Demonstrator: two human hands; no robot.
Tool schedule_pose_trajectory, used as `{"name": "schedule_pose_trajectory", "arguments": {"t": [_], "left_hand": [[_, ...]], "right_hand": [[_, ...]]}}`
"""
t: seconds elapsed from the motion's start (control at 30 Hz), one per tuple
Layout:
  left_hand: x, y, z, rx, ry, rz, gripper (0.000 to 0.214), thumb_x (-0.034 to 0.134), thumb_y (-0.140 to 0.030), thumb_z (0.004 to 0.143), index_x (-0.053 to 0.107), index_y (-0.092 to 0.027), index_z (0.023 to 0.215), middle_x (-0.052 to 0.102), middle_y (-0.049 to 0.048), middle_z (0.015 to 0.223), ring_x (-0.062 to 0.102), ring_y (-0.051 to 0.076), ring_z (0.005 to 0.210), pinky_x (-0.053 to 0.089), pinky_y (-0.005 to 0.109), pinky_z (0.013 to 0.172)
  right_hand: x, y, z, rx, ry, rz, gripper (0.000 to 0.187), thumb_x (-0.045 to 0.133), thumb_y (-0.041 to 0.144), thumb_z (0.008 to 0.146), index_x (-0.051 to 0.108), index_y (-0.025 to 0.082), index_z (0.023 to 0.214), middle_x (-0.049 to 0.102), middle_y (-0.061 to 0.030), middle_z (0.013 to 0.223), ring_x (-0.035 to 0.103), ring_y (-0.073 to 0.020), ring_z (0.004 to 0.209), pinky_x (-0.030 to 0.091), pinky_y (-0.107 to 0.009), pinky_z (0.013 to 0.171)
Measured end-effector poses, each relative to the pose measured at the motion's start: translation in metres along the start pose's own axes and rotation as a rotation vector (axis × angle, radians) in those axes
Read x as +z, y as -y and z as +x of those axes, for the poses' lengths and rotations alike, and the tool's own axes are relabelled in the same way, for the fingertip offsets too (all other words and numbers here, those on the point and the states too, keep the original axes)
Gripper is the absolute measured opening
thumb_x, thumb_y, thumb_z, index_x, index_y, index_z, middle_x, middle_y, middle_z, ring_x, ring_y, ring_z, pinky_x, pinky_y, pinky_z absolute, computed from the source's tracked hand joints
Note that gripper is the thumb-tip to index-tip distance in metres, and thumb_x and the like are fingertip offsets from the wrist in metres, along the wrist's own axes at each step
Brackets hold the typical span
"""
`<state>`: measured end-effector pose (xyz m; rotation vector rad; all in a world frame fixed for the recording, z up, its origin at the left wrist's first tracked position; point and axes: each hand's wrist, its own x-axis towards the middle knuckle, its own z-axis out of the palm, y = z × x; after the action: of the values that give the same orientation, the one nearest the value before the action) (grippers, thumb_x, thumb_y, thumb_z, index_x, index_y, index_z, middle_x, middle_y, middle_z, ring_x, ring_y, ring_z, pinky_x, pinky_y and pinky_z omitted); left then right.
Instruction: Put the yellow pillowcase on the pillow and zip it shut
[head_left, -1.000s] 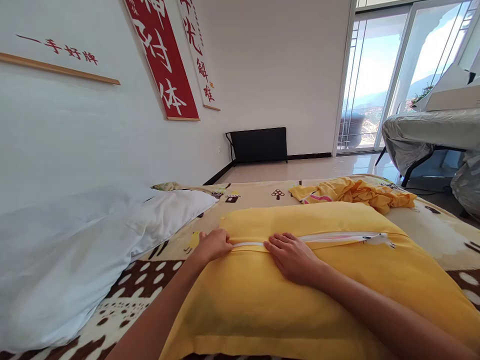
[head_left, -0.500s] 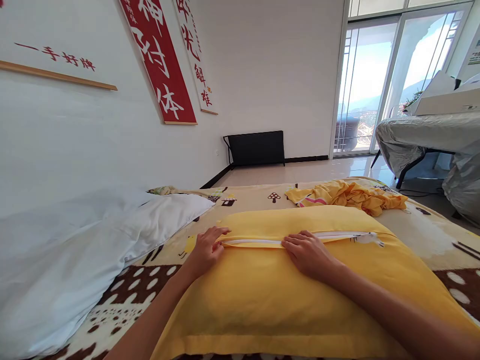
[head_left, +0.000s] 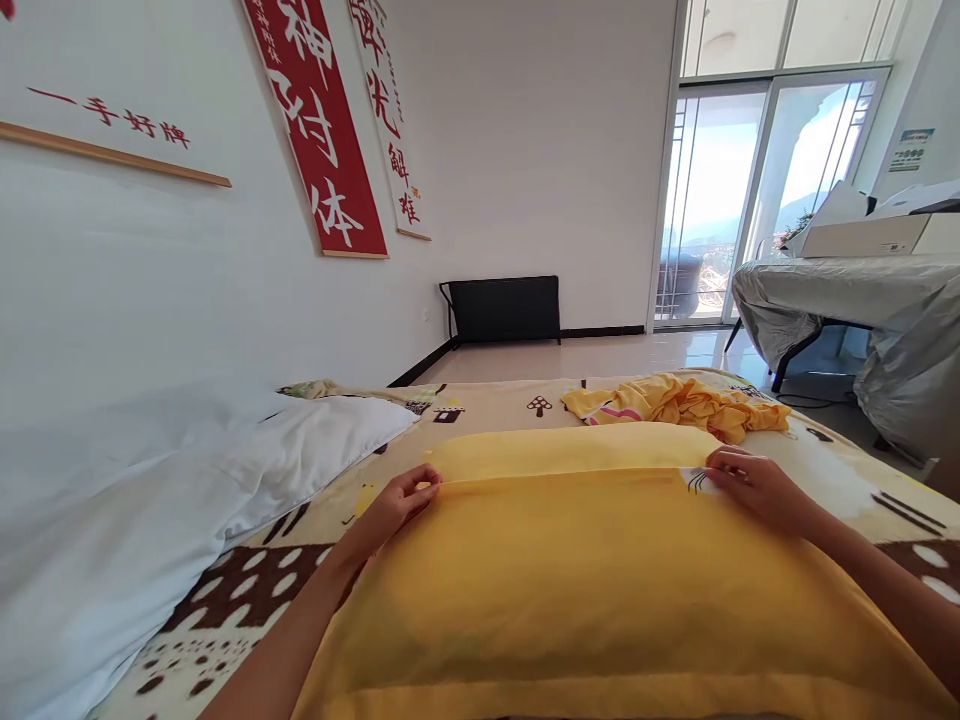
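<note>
A pillow in a yellow pillowcase (head_left: 600, 580) lies in front of me on a patterned blanket (head_left: 247, 590). My left hand (head_left: 397, 505) pinches the left end of the case's seam, fingers closed on the fabric. At the right end of that seam my right hand (head_left: 754, 485) has its fingers curled on the edge, next to a small white patch with a print. The seam between my hands lies shut, with no white filling showing.
A white pillow (head_left: 150, 500) lies to the left by the wall. A crumpled yellow cloth (head_left: 675, 400) sits beyond the yellow pillow. A black rack (head_left: 502, 310) stands against the far wall. At right is a covered table (head_left: 847, 300) near glass doors (head_left: 712, 200).
My right hand slid right along the seam from its middle to the far end. The white gap in the opening has closed. The left hand stayed at the left end.
</note>
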<state>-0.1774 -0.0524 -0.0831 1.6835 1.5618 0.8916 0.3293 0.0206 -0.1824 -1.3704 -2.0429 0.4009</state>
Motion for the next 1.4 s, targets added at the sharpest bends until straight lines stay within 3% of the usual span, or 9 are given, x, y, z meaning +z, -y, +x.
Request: {"name": "schedule_pose_trajectory", "arguments": {"t": [0.17,0.4,0.67,0.8,0.87,0.97,1.03,1.27,1.4], "left_hand": [[-0.001,-0.004,0.015,-0.009,-0.019,-0.23,0.034,0.058,-0.045,0.077,0.037,-0.019,0.082,0.032,-0.0046,0.07,0.029,0.007,0.056,0.025,0.019,0.051],[0.001,0.013,0.02,0.069,0.114,0.289,0.034,0.046,-0.052,0.082,0.044,-0.018,0.085,0.045,-0.0008,0.079,0.042,0.013,0.071,0.039,0.024,0.067],[-0.01,0.033,0.023,-0.073,-0.276,0.78,0.044,0.039,-0.038,0.08,0.053,-0.013,0.114,0.051,0.0184,0.125,0.043,0.032,0.121,0.029,0.049,0.103],[0.049,-0.019,0.019,0.119,-0.352,0.84,0.05,0.023,-0.028,0.089,0.041,-0.012,0.133,0.039,0.0147,0.142,0.035,0.024,0.132,0.021,0.045,0.11],[0.094,-0.052,0.019,0.368,-0.099,0.871,0.055,0.022,-0.033,0.092,0.032,-0.015,0.142,0.025,0.0088,0.151,0.02,0.02,0.14,0.016,0.04,0.114],[0.132,-0.067,0.022,0.334,0.121,0.901,0.06,0.02,-0.043,0.093,0.023,-0.015,0.146,0.019,0.0066,0.152,0.016,0.019,0.141,0.012,0.043,0.115],[0.121,-0.047,0.023,0.229,0.113,0.924,0.063,0.019,-0.051,0.092,0.024,-0.018,0.146,0.017,0.0055,0.152,0.015,0.021,0.142,0.011,0.046,0.115],[0.011,0.079,0.012,-0.047,-0.077,0.661,0.071,0.014,-0.053,0.088,0.016,-0.017,0.148,0.012,0.0015,0.154,0.011,0.021,0.142,0.013,0.045,0.115],[-0.02,0.098,0.002,-0.364,-0.235,0.477,0.07,0.023,-0.054,0.085,0.046,-0.007,0.131,0.045,0.0141,0.139,0.041,0.03,0.129,0.03,0.042,0.109]], "right_hand": [[0.0,-0.004,0.013,0.085,0.015,-0.033,0.07,0.025,0.073,0.08,0.056,0.011,0.074,0.055,-0.0068,0.086,0.045,-0.0068,0.081,0.039,-0.019,0.076],[0.016,-0.019,0.008,0.065,-0.077,-0.192,0.068,0.024,0.07,0.081,0.059,0.012,0.072,0.052,-0.0072,0.1,0.043,-0.0125,0.101,0.03,-0.031,0.096],[0.01,-0.021,0.003,0.191,-0.163,-0.423,0.046,0.034,0.048,0.086,0.054,0.022,0.117,0.047,-0.008,0.124,0.042,-0.0203,0.118,0.03,-0.042,0.1],[0.024,0.065,0.005,0.029,-0.212,-0.364,0.049,0.02,0.031,0.092,0.048,0.019,0.129,0.038,-0.0064,0.137,0.038,-0.0166,0.128,0.025,-0.041,0.111],[0.044,0.117,0.009,-0.181,-0.101,-0.256,0.056,0.017,0.039,0.093,0.033,0.017,0.142,0.031,-0.007,0.143,0.033,-0.0132,0.134,0.03,-0.034,0.113],[0.067,0.153,0.012,-0.391,0.114,-0.184,0.058,0.012,0.045,0.094,0.024,0.024,0.146,0.025,-0.0025,0.145,0.024,-0.0102,0.14,0.024,-0.035,0.119],[0.066,0.135,0.007,-0.385,0.183,-0.192,0.056,0.012,0.049,0.093,0.025,0.031,0.144,0.024,0.0013,0.146,0.021,-0.0097,0.142,0.018,-0.038,0.122],[0.029,-0.019,-0.036,0.039,0.169,-0.263,0.063,0.011,0.06,0.089,0.013,0.034,0.146,0.012,0.0055,0.148,0.009,-0.0111,0.145,0.01,-0.043,0.123],[0.026,-0.07,-0.052,0.301,0.052,-0.154,0.077,0.009,0.066,0.085,0.032,0.022,0.143,0.028,-0.0027,0.144,0.029,-0.0145,0.139,0.028,-0.036,0.118]]}}
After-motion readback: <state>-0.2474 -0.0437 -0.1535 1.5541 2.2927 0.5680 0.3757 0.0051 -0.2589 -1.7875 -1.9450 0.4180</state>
